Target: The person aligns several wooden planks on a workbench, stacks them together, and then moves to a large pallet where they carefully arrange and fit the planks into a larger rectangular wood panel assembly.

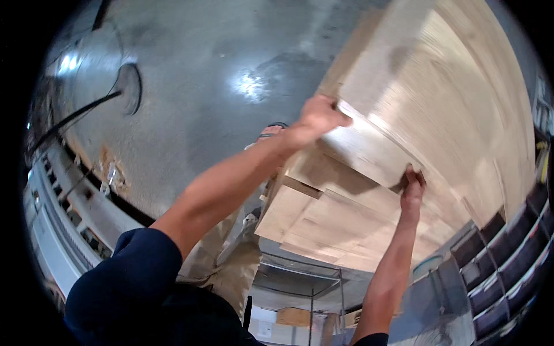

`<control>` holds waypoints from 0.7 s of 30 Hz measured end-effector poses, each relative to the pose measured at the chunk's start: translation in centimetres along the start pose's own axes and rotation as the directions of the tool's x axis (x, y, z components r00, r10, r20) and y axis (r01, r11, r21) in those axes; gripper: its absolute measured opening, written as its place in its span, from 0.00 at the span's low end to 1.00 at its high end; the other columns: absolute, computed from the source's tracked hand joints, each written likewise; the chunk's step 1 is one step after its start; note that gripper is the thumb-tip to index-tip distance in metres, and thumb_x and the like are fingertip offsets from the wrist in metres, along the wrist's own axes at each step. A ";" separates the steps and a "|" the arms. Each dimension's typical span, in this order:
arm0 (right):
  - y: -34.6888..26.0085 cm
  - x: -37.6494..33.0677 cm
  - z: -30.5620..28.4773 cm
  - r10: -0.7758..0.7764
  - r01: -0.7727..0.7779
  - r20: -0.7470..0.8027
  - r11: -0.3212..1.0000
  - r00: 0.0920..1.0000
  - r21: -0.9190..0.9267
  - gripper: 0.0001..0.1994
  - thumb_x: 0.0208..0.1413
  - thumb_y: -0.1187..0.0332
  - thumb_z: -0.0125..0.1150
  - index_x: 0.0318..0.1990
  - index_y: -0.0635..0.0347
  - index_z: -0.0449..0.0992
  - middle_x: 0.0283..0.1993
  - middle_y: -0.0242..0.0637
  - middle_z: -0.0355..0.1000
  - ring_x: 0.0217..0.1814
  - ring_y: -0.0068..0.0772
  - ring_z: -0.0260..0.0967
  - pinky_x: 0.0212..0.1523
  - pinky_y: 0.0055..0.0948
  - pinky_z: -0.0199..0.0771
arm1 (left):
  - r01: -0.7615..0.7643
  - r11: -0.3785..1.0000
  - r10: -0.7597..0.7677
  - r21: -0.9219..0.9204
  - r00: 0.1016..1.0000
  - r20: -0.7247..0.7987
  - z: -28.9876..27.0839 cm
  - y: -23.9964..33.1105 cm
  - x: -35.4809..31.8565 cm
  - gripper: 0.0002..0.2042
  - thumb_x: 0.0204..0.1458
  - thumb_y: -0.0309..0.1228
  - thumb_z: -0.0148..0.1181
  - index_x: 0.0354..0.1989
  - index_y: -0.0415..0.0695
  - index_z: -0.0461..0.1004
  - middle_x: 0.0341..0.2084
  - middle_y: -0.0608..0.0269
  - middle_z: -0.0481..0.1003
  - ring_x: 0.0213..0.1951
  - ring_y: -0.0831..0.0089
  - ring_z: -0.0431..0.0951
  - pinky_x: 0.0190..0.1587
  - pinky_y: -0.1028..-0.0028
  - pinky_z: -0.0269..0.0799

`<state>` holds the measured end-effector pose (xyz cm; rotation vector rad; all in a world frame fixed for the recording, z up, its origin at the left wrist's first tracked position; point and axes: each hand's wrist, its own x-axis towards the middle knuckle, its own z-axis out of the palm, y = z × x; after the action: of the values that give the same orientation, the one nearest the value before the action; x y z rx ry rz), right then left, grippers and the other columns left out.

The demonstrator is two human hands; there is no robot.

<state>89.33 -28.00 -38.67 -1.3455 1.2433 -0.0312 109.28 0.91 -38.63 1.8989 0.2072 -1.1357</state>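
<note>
- Two bare hands are at one pale board point(369, 147), which lies or is held above the middle of a stack of boards point(346, 222); whether it rests there I cannot tell
- The left hand point(323, 117) is curled closed over the board's left end, near the stack's left edge
- The right hand point(412, 187) is half curled at the board's near edge, seemingly gripping it (its fingertips are partly hidden)
- Fingers could get pinched, I judge, if the board dropped while they were under its edge
- The lower boards end in uneven steps along the stack's near edge, so a corner could snag there and shove a loose one out
- An uneven lift could tip the left end past the stack's left edge, toward the floor point(190, 86)
- Most room lies beyond that left edge, over the floor
- Tighter spots: a trouser leg point(234, 268) near the stack's near left corner, and a dark rack point(505, 268) close to its right edge
</note>
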 end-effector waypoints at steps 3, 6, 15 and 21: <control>0.0 0.3 0.1 0.017 -0.017 0.001 1.000 1.000 -0.013 0.09 0.45 0.71 0.69 0.33 0.56 0.74 0.31 0.27 0.71 0.34 0.22 0.66 0.37 0.24 0.65 | -0.064 0.962 0.099 -0.265 0.988 0.119 -0.3 0.1 -0.5 0.22 0.40 0.33 0.68 0.44 0.36 0.75 0.36 0.55 0.78 0.40 0.68 0.76 0.47 0.72 0.70; -0.8 -0.4 3.0 0.030 -0.033 0.024 0.990 0.999 0.137 0.10 0.47 0.74 0.68 0.26 0.55 0.69 0.25 0.25 0.67 0.29 0.21 0.60 0.35 0.22 0.62 | -0.169 0.934 0.184 -0.316 0.983 0.020 -0.3 -0.1 -1.2 0.21 0.44 0.30 0.66 0.48 0.36 0.73 0.39 0.56 0.77 0.42 0.70 0.75 0.47 0.74 0.68; 1.7 -7.8 2.6 -0.464 0.266 -0.369 0.839 0.805 -0.475 0.31 0.51 0.65 0.63 0.59 0.74 0.60 0.53 0.53 0.69 0.55 0.42 0.66 0.56 0.32 0.64 | -0.334 0.940 0.337 -0.068 0.941 0.037 -1.0 -1.7 -5.1 0.25 0.53 0.37 0.58 0.56 0.33 0.64 0.49 0.53 0.71 0.49 0.68 0.71 0.52 0.70 0.64; 10.2 -34.1 5.6 -0.100 0.105 -0.134 0.994 0.986 0.029 0.22 0.58 0.67 0.55 0.58 0.68 0.64 0.55 0.48 0.68 0.57 0.34 0.65 0.57 0.29 0.64 | 0.093 0.898 -0.274 0.431 0.883 0.380 -19.3 -31.1 -19.9 0.11 0.54 0.37 0.54 0.30 0.42 0.74 0.23 0.69 0.71 0.25 0.77 0.66 0.28 0.72 0.65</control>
<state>72.51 1.09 -25.72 -1.3930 1.2771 -0.2171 93.50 39.46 -38.30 1.9386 -0.1057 -1.8183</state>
